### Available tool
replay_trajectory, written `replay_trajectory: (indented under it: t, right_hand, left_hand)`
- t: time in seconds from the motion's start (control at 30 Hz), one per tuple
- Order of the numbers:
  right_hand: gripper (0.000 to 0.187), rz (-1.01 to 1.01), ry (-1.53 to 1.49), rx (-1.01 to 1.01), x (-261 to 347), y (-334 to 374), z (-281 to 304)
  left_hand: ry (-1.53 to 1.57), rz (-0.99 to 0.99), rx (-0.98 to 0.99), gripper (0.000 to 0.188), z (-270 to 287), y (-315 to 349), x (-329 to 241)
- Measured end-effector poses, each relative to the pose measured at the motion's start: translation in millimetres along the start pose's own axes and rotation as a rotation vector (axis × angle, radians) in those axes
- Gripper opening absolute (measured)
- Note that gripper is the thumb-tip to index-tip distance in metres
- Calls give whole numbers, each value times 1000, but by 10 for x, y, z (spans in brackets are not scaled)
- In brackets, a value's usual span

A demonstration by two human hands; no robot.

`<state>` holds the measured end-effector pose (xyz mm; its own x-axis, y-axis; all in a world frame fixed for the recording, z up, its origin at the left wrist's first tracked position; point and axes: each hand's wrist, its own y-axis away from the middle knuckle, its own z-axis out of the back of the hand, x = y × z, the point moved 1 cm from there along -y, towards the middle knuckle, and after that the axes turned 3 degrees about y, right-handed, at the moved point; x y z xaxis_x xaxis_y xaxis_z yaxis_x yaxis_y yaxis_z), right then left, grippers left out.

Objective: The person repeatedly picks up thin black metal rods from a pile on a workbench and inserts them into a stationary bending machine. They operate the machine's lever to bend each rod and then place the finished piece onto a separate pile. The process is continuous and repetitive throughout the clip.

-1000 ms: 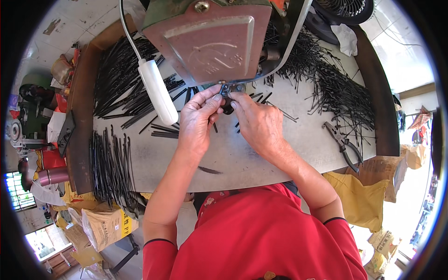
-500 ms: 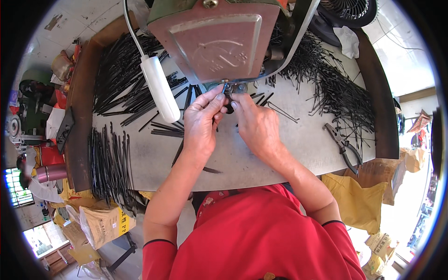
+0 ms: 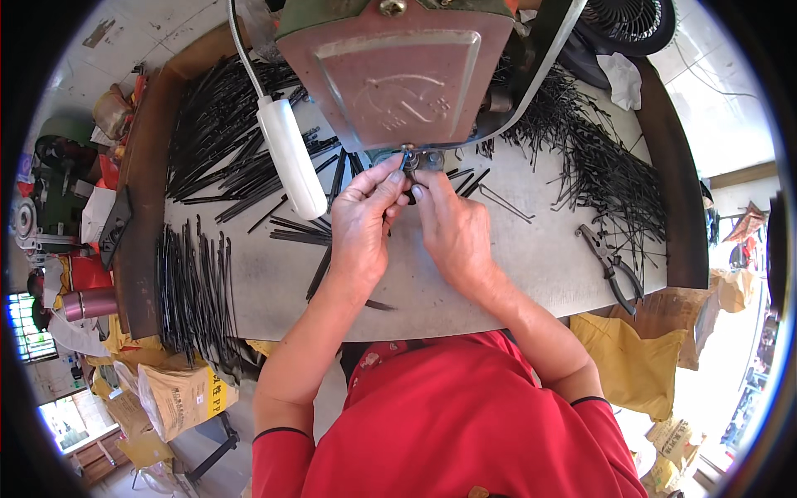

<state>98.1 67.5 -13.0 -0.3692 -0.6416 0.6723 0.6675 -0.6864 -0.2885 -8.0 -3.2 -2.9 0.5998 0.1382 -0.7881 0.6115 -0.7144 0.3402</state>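
Both of my hands meet beneath the front of a machine head with a pinkish-brown cover (image 3: 394, 87). My left hand (image 3: 363, 228) is closed in a pinch, thumb against fingers, just below the machine's small metal working parts (image 3: 427, 158). Close beside it, my right hand (image 3: 458, 228) is also closed, its fingertips bent in toward the same spot. What either hand grips is mostly hidden by the fingers and too small to name. Thin black strips (image 3: 299, 231) lie on the tabletop left of my left hand. A pair of bent thin rods (image 3: 506, 203) rests to the right of my right hand.
A white tube-shaped lamp (image 3: 292, 158) hangs left of the machine. Black strips are heaped at far left (image 3: 212, 141), with a bundle (image 3: 195, 290) at the near-left edge. Thin black rods (image 3: 606, 166) pile up at right, near pliers (image 3: 612, 270). A dark fan (image 3: 627, 25) stands behind.
The whole view has shifted slightly, so the machine and lamp appear a little farther right. Both hands stay closed at the same place under the machine head.
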Motion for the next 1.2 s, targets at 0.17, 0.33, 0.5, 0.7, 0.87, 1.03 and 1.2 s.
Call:
replay_trajectory:
  t: [0.17, 0.33, 0.5, 0.7, 0.87, 1.03, 1.2]
  right_hand:
    - [15, -57, -21, 23, 32, -70, 27]
    - [12, -38, 0, 40, -4, -83, 68]
    - [11, -6, -55, 169, -14, -267, 251]
    - [16, -198, -316, 236, -55, -200, 245]
    - [17, -314, -426, 353, 12, -268, 365]
    - [19, -163, -400, 330, 9, -155, 402]
    - [16, -455, -1172, 157, 37, 66, 404]
  left_hand:
    - [19, -20, 33, 27, 13, -68, -4]
    - [-263, -116, 12, 25, -17, -62, -37]
    - [-838, -286, 60, 21, -51, -73, -324]
    - [-728, -304, 102, 21, 30, -169, -283]
    - [-546, -253, 82, 19, 64, -121, -241]
    - [-313, 80, 272, 19, 51, -12, -268]
    - [38, 44, 176, 18, 43, 161, -126]
